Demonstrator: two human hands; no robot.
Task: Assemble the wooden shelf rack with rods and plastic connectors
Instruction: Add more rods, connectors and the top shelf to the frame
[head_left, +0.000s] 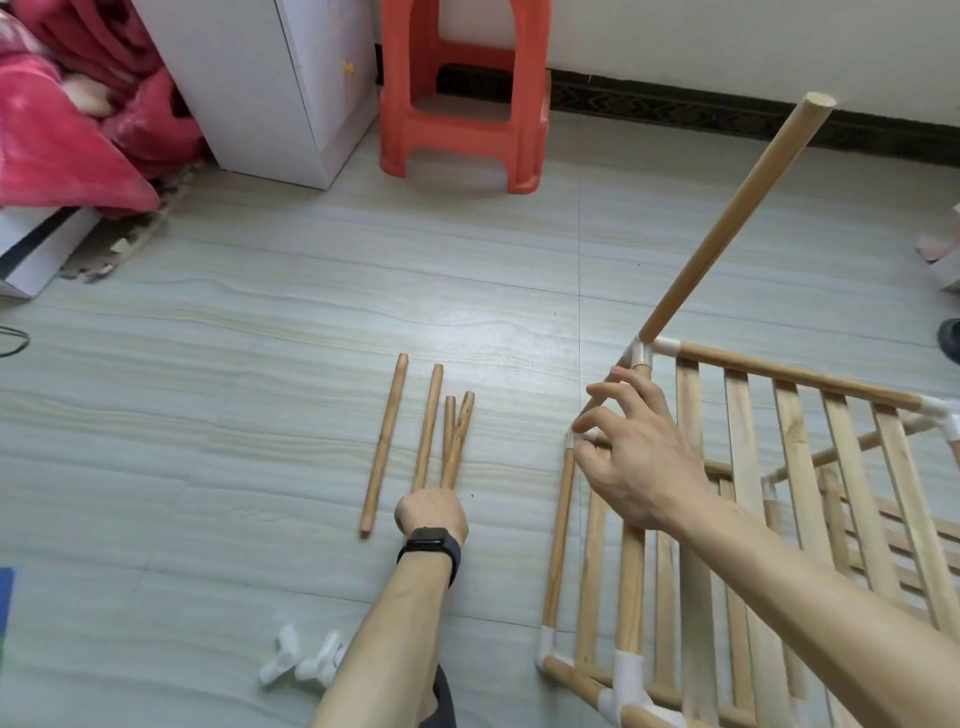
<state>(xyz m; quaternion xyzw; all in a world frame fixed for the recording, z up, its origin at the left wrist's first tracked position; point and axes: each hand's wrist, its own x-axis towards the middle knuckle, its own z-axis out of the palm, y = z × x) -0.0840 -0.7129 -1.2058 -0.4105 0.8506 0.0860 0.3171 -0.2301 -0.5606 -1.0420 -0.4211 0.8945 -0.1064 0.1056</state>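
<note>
Left hand (431, 512) curls round the rods' (429, 415) near ends; right hand (641, 460), fingers spread, tips at the rack's (779, 370) left-edge connector (571, 440), can't tell if pinching; open floor (519, 312) between.

4 loose round rods (428, 426) and the slatted rack (800, 441) are pale, bare matt wood. The white connectors (306, 660) and orange stool (395, 104) are smooth, glossy plastic. The pink blanket (52, 130) is fluffy cloth.
</note>
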